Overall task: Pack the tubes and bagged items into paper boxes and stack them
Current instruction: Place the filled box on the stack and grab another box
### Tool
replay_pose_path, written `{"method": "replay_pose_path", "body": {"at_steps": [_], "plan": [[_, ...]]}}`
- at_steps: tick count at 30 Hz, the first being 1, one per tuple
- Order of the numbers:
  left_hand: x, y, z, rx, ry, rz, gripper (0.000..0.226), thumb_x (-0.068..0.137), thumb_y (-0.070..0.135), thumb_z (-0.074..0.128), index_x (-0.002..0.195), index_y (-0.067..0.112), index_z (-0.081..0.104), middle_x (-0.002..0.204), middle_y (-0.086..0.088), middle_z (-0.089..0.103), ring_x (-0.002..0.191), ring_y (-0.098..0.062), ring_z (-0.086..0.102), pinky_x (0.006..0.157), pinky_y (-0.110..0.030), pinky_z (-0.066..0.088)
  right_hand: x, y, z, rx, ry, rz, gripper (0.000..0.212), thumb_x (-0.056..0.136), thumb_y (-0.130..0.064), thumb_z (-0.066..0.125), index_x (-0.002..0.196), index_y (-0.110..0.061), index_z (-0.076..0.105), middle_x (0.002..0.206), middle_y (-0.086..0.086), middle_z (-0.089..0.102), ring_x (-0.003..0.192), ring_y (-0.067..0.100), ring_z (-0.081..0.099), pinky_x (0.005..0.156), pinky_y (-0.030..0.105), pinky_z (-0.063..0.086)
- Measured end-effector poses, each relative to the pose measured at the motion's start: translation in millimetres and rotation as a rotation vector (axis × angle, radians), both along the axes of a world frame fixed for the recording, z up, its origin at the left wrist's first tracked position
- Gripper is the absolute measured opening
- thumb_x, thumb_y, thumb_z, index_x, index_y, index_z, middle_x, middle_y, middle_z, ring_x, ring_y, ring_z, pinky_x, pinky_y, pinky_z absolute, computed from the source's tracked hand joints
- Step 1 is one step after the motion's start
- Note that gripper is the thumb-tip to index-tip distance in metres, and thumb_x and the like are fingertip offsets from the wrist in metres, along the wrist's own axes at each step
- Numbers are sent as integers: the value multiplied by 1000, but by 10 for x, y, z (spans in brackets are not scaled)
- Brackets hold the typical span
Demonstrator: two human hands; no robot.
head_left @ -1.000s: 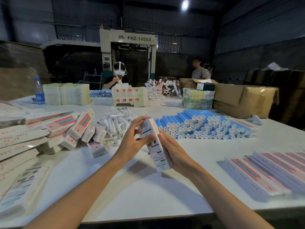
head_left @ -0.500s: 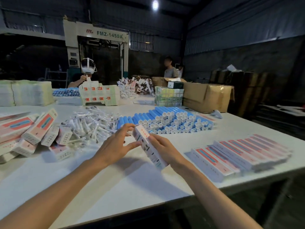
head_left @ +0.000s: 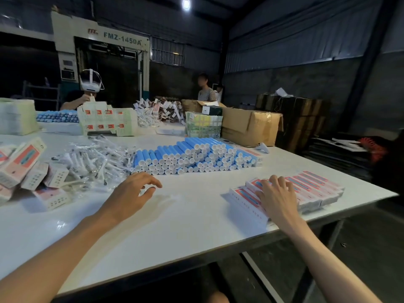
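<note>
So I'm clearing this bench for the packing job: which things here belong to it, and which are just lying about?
Belong: blue tubes; bagged items; paper boxes at left; row of boxes at right, which the right hand rests on; left hand, hovering empty.
Lying about: brown carton; green wrapped bundle; small white object beside the carton.

Your white counter (head_left: pixel 196 217) carries a stacked pile of blue tubes (head_left: pixel 192 157) at its middle, a loose heap of bagged items (head_left: pixel 94 162) just left, tumbled paper boxes (head_left: pixel 24 165) far left, a neat row of pink boxes (head_left: pixel 317 189) near the right edge, and a cardboard carton (head_left: pixel 251 127) behind
</note>
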State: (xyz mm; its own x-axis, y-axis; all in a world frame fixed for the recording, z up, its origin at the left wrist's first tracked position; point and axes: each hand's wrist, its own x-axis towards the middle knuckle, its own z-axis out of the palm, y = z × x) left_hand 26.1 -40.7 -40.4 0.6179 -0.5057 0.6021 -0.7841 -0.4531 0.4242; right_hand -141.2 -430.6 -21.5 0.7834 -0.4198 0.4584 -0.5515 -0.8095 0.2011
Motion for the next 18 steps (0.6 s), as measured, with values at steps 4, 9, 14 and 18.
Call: {"method": "replay_pose_path", "body": {"at_steps": [4, 9, 14, 18], "plan": [[-53, 27, 9, 32, 28, -24, 27, 103, 13, 69, 101, 40, 73, 115, 20, 65, 116, -4, 57, 98, -38, 52, 28, 42, 12, 3, 49, -6, 47, 102, -48, 59, 141, -23, 55, 148, 1, 54, 136, 25, 47, 113, 42, 43], [-64, 88, 64, 95, 63, -59, 25, 104, 15, 67, 100, 39, 75, 115, 19, 65, 114, -7, 60, 98, -40, 53, 10, 66, 37, 7, 27, -23, 47, 104, -51, 55, 141, -23, 54, 147, 0, 55, 135, 24, 51, 111, 42, 44], [-102, 150, 246, 158, 147, -38, 19, 106, 25, 64, 106, 40, 75, 111, 18, 67, 107, -1, 62, 95, -31, 55, 175, 343, 193, 36, -155, 119, 39, 107, -42, 52, 134, -16, 62, 137, 7, 63, 121, 27, 60, 102, 43, 50], [-204, 258, 352, 291, 171, 80, 14, 105, 31, 63, 109, 38, 74, 105, 19, 68, 97, 0, 64, 87, -31, 55, 587, 1012, 326, 311, -257, 482, 22, 107, -28, 51, 111, -17, 70, 112, 2, 70, 104, 28, 63, 80, 41, 52]]}}
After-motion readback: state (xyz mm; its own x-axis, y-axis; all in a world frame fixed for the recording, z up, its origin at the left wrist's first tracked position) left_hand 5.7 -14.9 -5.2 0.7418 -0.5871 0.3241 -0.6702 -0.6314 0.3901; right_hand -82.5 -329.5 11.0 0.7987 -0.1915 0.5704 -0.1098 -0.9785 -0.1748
